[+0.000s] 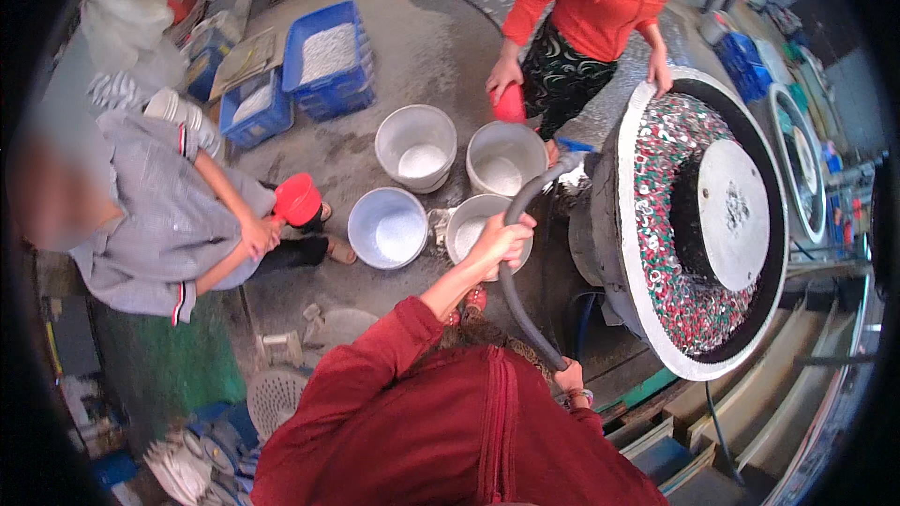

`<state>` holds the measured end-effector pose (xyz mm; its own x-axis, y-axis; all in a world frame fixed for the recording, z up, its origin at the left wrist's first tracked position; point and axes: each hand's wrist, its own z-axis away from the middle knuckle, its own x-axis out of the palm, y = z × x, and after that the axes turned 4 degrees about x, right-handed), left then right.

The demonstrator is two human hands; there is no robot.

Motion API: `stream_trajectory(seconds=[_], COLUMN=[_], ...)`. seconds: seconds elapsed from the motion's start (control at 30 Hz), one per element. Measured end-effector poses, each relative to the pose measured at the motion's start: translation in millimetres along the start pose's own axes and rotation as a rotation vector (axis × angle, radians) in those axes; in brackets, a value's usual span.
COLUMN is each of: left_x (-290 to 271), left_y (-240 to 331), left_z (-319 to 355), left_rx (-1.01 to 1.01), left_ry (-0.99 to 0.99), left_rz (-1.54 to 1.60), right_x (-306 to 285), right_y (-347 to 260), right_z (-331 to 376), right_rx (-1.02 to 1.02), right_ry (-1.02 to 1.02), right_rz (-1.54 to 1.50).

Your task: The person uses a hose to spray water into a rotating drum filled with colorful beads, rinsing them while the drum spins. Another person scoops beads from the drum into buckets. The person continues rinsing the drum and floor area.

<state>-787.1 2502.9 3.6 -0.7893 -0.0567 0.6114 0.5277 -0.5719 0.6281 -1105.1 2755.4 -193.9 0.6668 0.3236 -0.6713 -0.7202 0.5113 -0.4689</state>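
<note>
A dark grey hose (521, 305) runs between my two hands. My left hand (503, 244) is wrapped round it over the near grey bucket (461, 242). Lower down, near my jacket, my right hand (569, 378) grips the same hose. Past my left hand, the hose bends up and right toward the side of a large round tub (641, 342). Small red, green and white pieces (667, 215) fill the tub's ring-shaped trough, around a pale central disc (736, 215). What the hose end touches is hard to make out.
Three more buckets (387, 227) with whitish contents stand ahead. At left, a person in grey (178, 197) holds a red scoop (297, 199). Across from me, a person in orange-red (600, 28) holds a red container (507, 104) and touches the tub's rim. Blue crates (330, 84) stand far left.
</note>
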Motion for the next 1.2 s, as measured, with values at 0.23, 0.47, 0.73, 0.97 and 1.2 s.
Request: stream_trajectory(seconds=[0.23,0.47,0.73,0.97,1.2], left_x=[20,-26,-134,-264,-336], left_y=[-7,-7,43,118,152], left_z=[-22,-37,-22,-25,-12], left_rx=[-0.023,-0.138,-0.223,-0.387,-0.401], left_ry=[0.029,0.041,0.056,-0.093,-0.101], left_rz=[-0.102,-0.096,-0.017,0.14,0.429], right_x=[8,5,38,59,27], right_y=[26,5,-61,-193,-300], right_z=[-19,-17,-26,-15,-16], right_rx=[-0.012,-0.038,-0.013,-0.281,-0.292], right_ry=[0.0,0.059,0.175,0.538,0.469], right_rz=[-0.105,0.067,0.161,0.189,0.277])
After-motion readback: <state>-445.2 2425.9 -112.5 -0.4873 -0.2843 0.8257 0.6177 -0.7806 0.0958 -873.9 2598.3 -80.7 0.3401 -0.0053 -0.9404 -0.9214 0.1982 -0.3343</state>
